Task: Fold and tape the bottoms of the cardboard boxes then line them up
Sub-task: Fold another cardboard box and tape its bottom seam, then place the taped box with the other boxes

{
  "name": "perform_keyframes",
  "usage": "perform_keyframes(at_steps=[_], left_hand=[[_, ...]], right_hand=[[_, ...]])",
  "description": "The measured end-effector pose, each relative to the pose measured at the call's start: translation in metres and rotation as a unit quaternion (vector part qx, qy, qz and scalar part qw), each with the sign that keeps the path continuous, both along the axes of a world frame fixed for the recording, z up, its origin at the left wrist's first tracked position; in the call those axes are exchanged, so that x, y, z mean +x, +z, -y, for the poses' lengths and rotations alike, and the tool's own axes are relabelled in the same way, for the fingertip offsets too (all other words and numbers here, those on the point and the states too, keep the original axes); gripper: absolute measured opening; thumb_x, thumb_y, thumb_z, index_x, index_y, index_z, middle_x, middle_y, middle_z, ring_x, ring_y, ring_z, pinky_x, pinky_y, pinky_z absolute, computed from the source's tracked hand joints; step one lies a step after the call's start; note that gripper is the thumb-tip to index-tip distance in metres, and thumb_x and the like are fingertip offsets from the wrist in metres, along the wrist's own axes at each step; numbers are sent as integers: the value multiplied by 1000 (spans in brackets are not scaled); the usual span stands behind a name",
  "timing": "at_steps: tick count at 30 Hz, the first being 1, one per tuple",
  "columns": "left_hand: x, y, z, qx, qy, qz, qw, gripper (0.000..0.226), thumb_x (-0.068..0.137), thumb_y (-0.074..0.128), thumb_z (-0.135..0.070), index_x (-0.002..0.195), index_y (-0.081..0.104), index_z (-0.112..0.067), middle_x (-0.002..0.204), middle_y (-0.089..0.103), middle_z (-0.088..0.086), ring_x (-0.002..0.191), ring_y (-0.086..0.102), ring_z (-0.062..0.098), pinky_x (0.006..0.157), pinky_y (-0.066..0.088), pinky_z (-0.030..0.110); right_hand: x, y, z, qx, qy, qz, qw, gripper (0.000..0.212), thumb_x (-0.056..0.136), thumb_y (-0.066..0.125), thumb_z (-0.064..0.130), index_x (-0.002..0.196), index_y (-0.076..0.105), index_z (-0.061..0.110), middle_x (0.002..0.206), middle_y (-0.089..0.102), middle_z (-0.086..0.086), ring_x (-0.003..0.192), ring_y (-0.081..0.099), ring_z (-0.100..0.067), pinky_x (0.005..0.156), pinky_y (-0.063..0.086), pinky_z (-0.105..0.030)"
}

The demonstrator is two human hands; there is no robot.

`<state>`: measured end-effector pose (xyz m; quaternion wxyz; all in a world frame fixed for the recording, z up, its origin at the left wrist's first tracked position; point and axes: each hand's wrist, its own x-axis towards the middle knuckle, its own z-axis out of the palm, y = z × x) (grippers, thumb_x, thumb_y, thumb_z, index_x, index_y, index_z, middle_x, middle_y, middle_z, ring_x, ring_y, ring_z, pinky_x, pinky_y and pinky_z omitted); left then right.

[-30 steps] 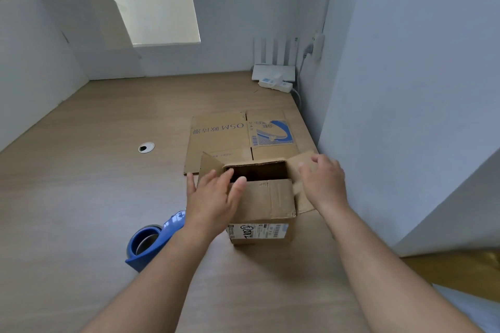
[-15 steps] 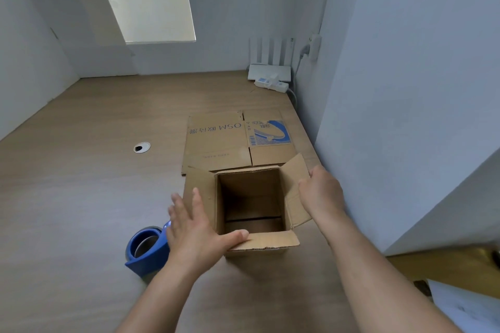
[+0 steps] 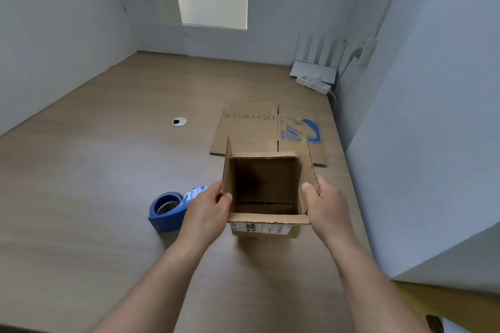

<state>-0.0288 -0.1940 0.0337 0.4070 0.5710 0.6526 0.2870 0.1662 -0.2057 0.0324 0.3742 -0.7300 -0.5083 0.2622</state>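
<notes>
A small brown cardboard box [image 3: 263, 220] stands upright on the wooden table, its top open toward me and its side flaps raised. My left hand [image 3: 207, 209] grips the left wall and flap, thumb inside the opening. The right wall is pinched by my right hand [image 3: 326, 205], thumb on the inner face. A flattened cardboard box [image 3: 251, 127] with blue print lies just behind it. To the left of the upright box sits a blue tape dispenser [image 3: 169, 211], partly hidden by my left hand.
The wooden table [image 3: 94, 184] has a round cable hole [image 3: 179, 121] at mid-left. A white router [image 3: 313, 70] and power strip [image 3: 313, 83] sit in the far right corner. White partition walls close in at left, back and right.
The box was turned from lying tilted to standing with its opening up. Both hands shifted from its flaps to gripping its left and right walls, and the side flaps now stand upright.
</notes>
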Motion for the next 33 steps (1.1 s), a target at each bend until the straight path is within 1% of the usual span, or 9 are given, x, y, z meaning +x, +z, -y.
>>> perform_keyframes(at_steps=[4,6,9,12,17,21,24,27,33], left_hand=[[0,18,16,33,66,9,997,32,97,45,-21,65,46,-26,61,50,-7,63,45,12,56,35,22],[-3,26,24,48,97,13,994,33,97,44,-24,64,45,-23,61,50,-6,61,44,11,54,34,19],[-15,36,38,62,130,43,989,34,95,40,-37,77,54,-12,78,57,16,76,54,32,69,50,35],[-28,38,54,71,169,33,982,36,91,37,-40,77,55,-11,71,59,7,82,59,35,80,52,55],[-40,45,70,104,211,37,971,31,98,43,-28,71,59,-28,62,58,-18,76,60,18,79,54,51],[-58,53,80,127,234,47,963,24,99,43,-29,103,66,-26,89,69,-8,89,64,14,79,57,43],[-79,59,88,131,257,34,957,25,99,42,-26,89,64,-30,83,66,-9,89,64,17,77,57,43],[-108,63,99,141,291,9,946,28,100,42,-25,77,57,-32,72,57,-12,81,59,16,79,56,46],[-164,60,122,143,328,-22,934,23,101,41,-25,92,61,-16,75,55,-8,78,56,13,77,56,46]], right_hand=[[-1,23,-4,29,68,22,997,38,98,47,23,135,51,17,119,61,2,114,54,-19,91,47,-30],[-5,29,-6,50,97,8,994,44,96,50,22,140,47,18,125,60,2,115,55,-16,92,46,-29],[-17,34,-9,70,150,-21,986,36,95,51,21,131,56,21,105,67,3,94,61,-13,78,54,-31],[-36,40,-15,84,178,0,980,34,94,47,22,126,59,19,101,67,1,93,61,-20,79,53,-40],[-62,62,-17,126,194,48,972,51,80,34,35,121,61,19,92,66,-4,90,61,-29,72,48,-38],[-82,76,-16,148,229,42,961,25,89,43,21,101,64,25,76,64,0,79,59,-28,68,49,-39],[-106,78,-12,133,247,20,960,19,89,46,15,79,58,25,67,59,1,71,56,-25,64,46,-38],[-139,76,-8,116,270,6,956,14,88,48,14,81,60,16,68,60,-4,72,55,-27,65,45,-39],[-208,74,-1,109,314,-10,943,28,88,48,11,61,44,19,54,43,3,57,40,-18,55,32,-35]])
